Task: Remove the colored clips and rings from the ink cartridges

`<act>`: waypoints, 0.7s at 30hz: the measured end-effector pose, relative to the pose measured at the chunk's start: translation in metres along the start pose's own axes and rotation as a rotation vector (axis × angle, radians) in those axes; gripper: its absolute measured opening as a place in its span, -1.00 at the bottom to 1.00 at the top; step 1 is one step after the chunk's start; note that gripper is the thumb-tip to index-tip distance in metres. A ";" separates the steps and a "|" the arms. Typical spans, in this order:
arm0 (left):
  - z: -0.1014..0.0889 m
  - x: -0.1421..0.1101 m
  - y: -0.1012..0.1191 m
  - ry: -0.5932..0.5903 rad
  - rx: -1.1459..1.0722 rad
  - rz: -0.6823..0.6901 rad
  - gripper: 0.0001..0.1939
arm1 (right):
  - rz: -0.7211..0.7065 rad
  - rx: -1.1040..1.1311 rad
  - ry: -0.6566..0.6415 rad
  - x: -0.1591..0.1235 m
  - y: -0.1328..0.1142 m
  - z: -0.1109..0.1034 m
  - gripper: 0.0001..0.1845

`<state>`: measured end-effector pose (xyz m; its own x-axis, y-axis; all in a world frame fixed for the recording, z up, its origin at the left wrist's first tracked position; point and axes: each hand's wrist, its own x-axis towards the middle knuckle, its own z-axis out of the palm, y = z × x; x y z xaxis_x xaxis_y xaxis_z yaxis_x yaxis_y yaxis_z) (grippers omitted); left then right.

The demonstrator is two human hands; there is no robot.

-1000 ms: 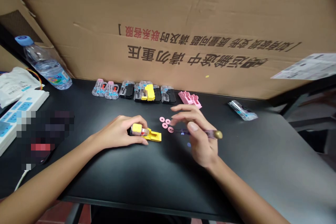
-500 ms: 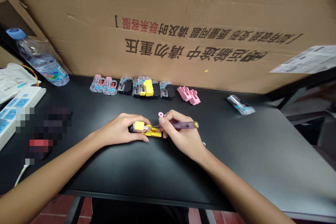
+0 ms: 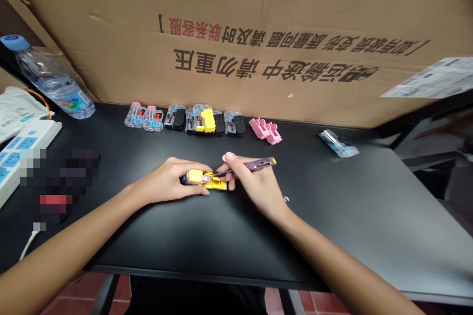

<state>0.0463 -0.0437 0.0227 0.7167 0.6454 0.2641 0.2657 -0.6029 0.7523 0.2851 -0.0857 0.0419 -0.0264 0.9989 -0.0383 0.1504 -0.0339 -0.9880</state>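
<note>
Yellow plastic part (image 3: 217, 183), slim screwdriver (image 3: 254, 166), 2 hands (image 3: 166, 181) (image 3: 254, 184)

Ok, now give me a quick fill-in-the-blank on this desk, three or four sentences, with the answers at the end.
The left hand holds a ____ plastic part.
The right hand pinches a purple-handled ____.
The water bottle has a ____ cap.
The pink plastic parts lie to the ____ of the row of clear plastic cases.
Answers: yellow; screwdriver; blue; right.
</note>
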 end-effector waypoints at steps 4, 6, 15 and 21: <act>-0.001 0.000 0.000 -0.007 0.016 -0.023 -0.56 | -0.078 -0.039 -0.008 -0.002 -0.002 -0.002 -0.47; -0.002 0.001 0.001 -0.010 0.001 -0.039 -0.57 | -0.181 -0.111 -0.070 -0.003 -0.004 -0.005 -0.49; 0.005 0.000 0.000 -0.023 -0.022 0.006 -0.61 | -0.204 -0.134 -0.069 -0.003 -0.002 -0.003 -0.48; 0.007 -0.002 0.002 -0.017 0.036 0.131 -0.53 | -0.129 -0.069 0.036 -0.008 0.001 0.005 -0.46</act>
<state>0.0495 -0.0494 0.0195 0.7578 0.5520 0.3480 0.1919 -0.6981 0.6898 0.2799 -0.0937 0.0407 -0.0151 0.9954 0.0949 0.2153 0.0959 -0.9718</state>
